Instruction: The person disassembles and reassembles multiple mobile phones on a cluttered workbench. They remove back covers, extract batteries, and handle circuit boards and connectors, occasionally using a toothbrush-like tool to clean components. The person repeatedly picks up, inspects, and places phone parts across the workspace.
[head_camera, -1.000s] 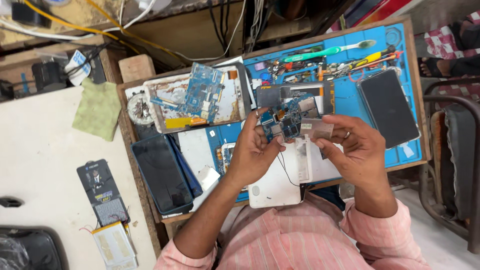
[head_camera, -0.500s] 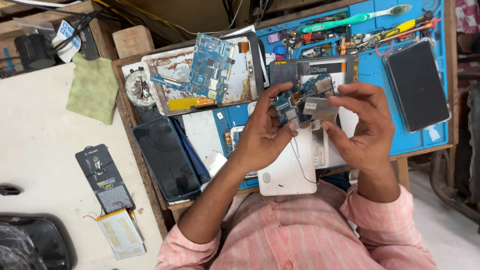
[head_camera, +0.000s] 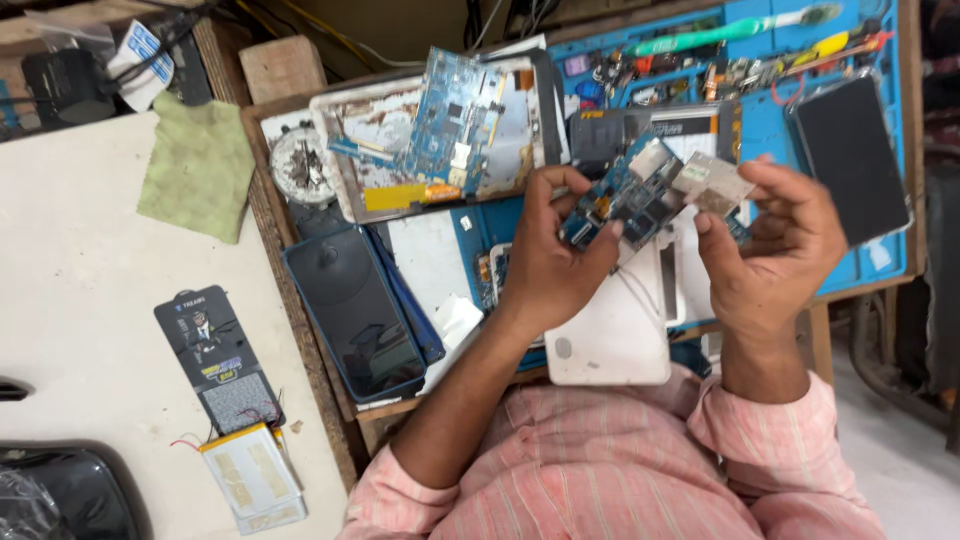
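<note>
A person in a pink striped shirt holds a small blue printed circuit board (head_camera: 630, 195) above a cluttered repair bench; over the past second the board has stayed raised between both hands while the view drew closer. The left hand (head_camera: 550, 265) pinches its lower end, and the right hand (head_camera: 775, 245) grips the silvery metal shield at its upper end. Below lies a smooth white plastic back cover (head_camera: 610, 335), beside a glossy black glass screen panel (head_camera: 360, 315). Farther off, a larger blue circuit board (head_camera: 455, 115) rests in an opened silver metal tablet frame (head_camera: 375, 135) on the blue rubber work mat (head_camera: 880, 255).
</note>
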